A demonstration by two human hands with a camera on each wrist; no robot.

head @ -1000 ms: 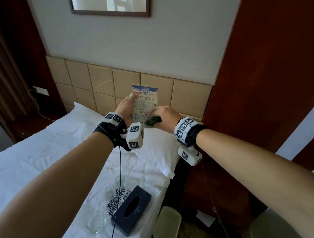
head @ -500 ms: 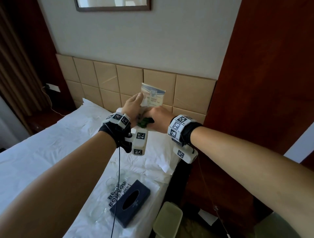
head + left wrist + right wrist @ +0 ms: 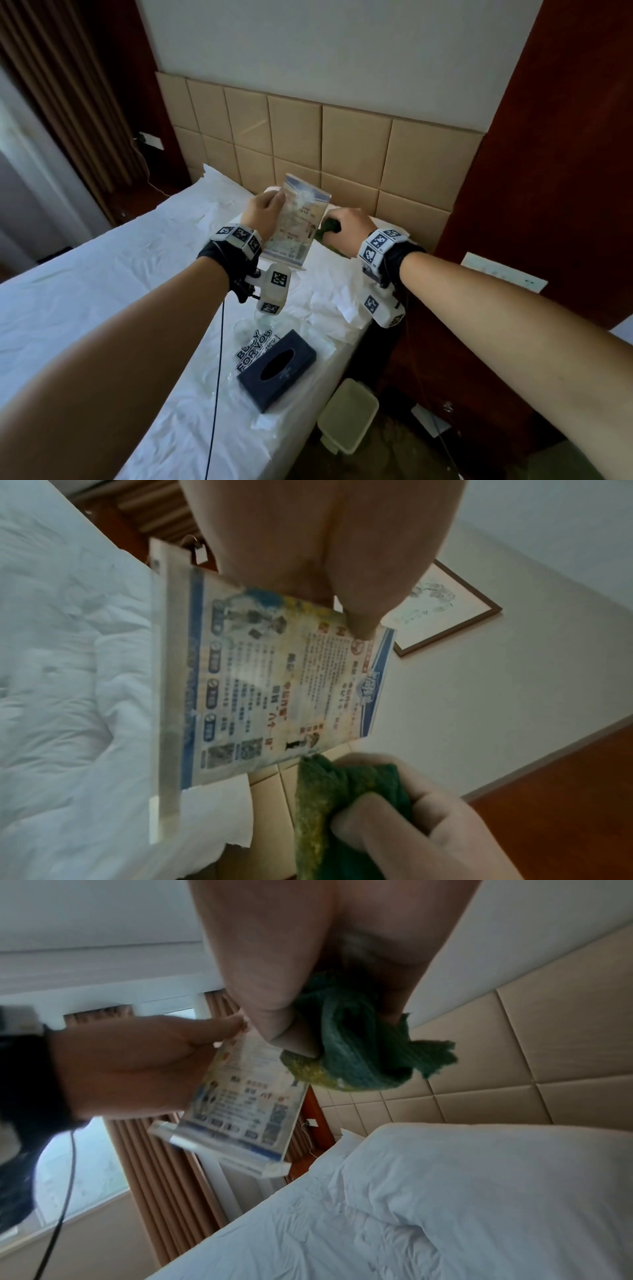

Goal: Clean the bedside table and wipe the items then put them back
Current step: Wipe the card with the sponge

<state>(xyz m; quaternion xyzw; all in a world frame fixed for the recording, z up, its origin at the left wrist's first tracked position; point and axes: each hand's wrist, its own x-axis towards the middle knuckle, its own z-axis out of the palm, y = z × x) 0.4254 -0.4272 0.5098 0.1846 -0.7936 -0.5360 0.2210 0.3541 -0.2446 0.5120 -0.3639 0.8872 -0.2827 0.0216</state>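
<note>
My left hand (image 3: 265, 214) holds a clear acrylic sign stand (image 3: 298, 222) with a printed blue-bordered leaflet, tilted above the bed. The sign stand (image 3: 274, 685) has its thick clear base toward me, and my thumb lies across the leaflet's face. My right hand (image 3: 346, 228) grips a bunched green cloth (image 3: 328, 226) at the stand's right edge. The green cloth (image 3: 356, 1053) sits bunched under my right thumb, against the sign stand (image 3: 246, 1104). The cloth (image 3: 335, 813) sits just below the leaflet's corner.
On the white bed (image 3: 85, 301) lie a dark blue tissue box (image 3: 276, 370), a black-lettered card (image 3: 253, 349) and clear glasses (image 3: 245, 325). A pale lidded bin (image 3: 349, 414) stands on the floor beside the bed. Padded headboard (image 3: 342, 147) behind; dark wood panel (image 3: 548, 171) at right.
The sign stand has tilted from upright to leaning back, base toward me. My right hand with the cloth has moved from the leaflet's face to its right edge. The head view has dropped.
</note>
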